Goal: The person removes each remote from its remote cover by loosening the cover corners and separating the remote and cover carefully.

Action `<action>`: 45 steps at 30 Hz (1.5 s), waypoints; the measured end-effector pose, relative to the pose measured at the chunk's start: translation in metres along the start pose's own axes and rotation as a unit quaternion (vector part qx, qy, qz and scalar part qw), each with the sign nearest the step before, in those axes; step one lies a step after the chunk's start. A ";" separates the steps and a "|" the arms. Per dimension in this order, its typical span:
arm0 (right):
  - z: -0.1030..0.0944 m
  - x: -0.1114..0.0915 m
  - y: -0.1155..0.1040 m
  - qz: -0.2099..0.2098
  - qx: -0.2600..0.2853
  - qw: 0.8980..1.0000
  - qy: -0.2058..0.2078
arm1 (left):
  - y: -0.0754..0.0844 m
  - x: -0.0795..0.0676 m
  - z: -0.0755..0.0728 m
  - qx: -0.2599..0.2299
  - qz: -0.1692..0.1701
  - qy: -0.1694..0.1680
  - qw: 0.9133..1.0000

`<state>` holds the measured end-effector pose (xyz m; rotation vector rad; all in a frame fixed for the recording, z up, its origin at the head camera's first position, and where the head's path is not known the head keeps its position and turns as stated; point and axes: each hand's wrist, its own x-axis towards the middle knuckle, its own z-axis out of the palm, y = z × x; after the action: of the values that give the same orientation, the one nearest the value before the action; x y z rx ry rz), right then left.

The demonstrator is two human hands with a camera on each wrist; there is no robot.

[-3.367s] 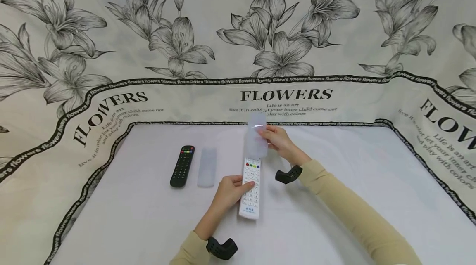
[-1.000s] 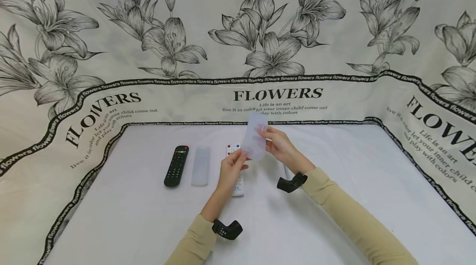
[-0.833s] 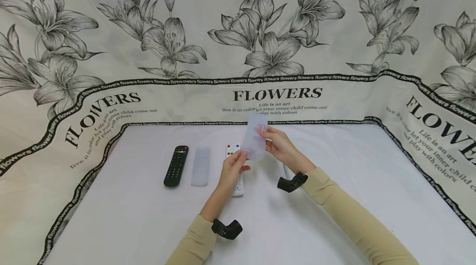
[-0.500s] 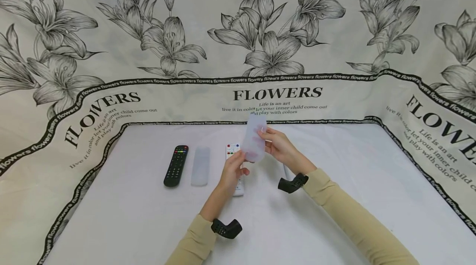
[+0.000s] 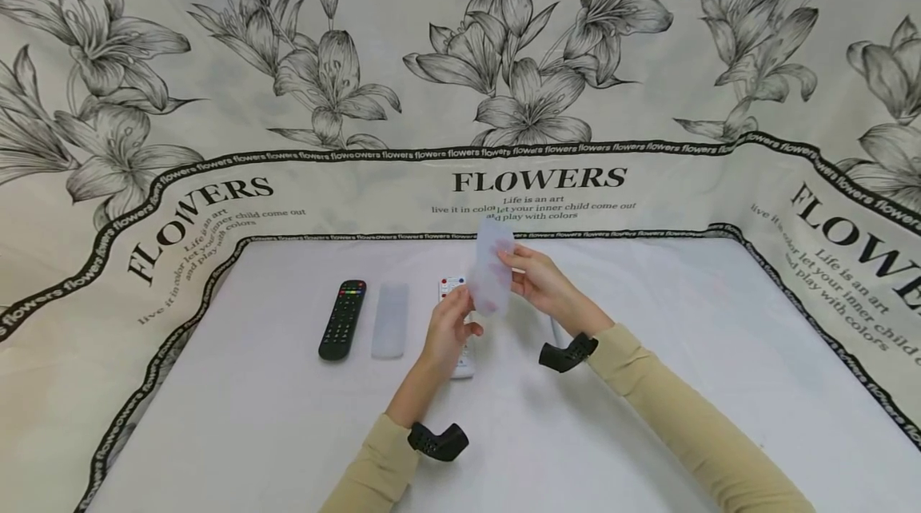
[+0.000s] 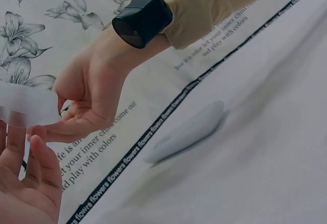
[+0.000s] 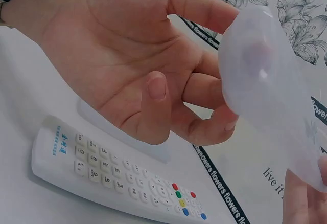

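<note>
Both hands hold a translucent whitish remote control cover point(image 5: 490, 269) up above the table. My right hand point(image 5: 540, 281) grips its right side, thumb in front and the other fingers curled behind. With thumb and fingers my left hand point(image 5: 448, 325) pinches the cover's lower end. In the right wrist view the cover point(image 7: 265, 75) looks soft and bulging, and a fingertip shows dimly through it. Under my left hand lies a white remote control point(image 7: 122, 175) with coloured buttons; in the head view that hand hides its middle.
To the left lie a black remote control point(image 5: 342, 321) and another translucent cover point(image 5: 390, 321), side by side. A pale oblong thing point(image 6: 186, 132) lies on the table beyond, mostly hidden behind my right wrist in the head view. Flower-printed cloth point(image 5: 532, 97) hangs at the back.
Earlier my left hand held the white remote with the cover over its top end. Now that remote lies on the table and my left hand holds the cover, which has tilted slightly.
</note>
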<state>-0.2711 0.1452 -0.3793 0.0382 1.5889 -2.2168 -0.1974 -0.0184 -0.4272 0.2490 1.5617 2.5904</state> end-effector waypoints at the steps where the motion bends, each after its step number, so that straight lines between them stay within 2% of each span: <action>1: -0.001 0.000 0.000 0.000 0.001 1.000 0.001 | 0.000 0.000 0.000 -0.004 -0.004 0.005 1.000; 7: -0.003 0.000 0.001 -0.006 -0.002 1.000 -0.006 | -0.002 -0.001 -0.002 -0.018 -0.005 0.008 1.000; 10: -0.003 0.000 0.000 -0.016 -0.044 0.999 0.001 | -0.002 -0.001 -0.002 -0.008 -0.001 0.007 1.000; 13: -0.004 0.000 -0.003 -0.026 -0.105 0.994 0.016 | -0.002 -0.001 -0.003 0.035 -0.003 0.016 0.999; 16: -0.007 -0.001 -0.007 -0.032 -0.158 0.987 0.020 | -0.002 -0.001 -0.005 0.098 -0.015 0.031 0.995; 22: -0.016 -0.005 -0.005 -0.038 -0.253 0.966 -0.028 | -0.002 -0.004 -0.010 0.202 -0.039 0.051 0.977; 25: -0.018 -0.006 -0.001 -0.052 -0.270 0.960 -0.051 | -0.001 -0.006 -0.011 0.234 -0.040 0.047 0.970; 28: -0.018 -0.006 0.002 -0.058 -0.263 0.961 -0.056 | 0.001 -0.009 -0.011 0.265 -0.036 0.046 0.962; 31: -0.020 -0.005 0.003 -0.049 -0.256 0.964 -0.048 | 0.004 -0.014 -0.013 0.315 -0.024 0.054 0.947; 36: -0.027 -0.006 0.006 -0.021 -0.246 0.968 -0.042 | 0.006 -0.025 -0.020 0.406 -0.003 0.089 0.910; 40: -0.033 -0.004 0.012 0.007 -0.244 0.969 -0.040 | 0.002 -0.030 -0.025 0.446 -0.024 0.105 0.888; 45: -0.036 -0.001 0.021 0.033 -0.249 0.967 -0.037 | -0.006 -0.033 -0.028 0.504 -0.047 0.095 0.857</action>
<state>-0.2703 0.1732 -0.4108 -0.1323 2.0189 -1.6901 -0.1699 -0.0455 -0.4479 -0.0246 2.7696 1.5028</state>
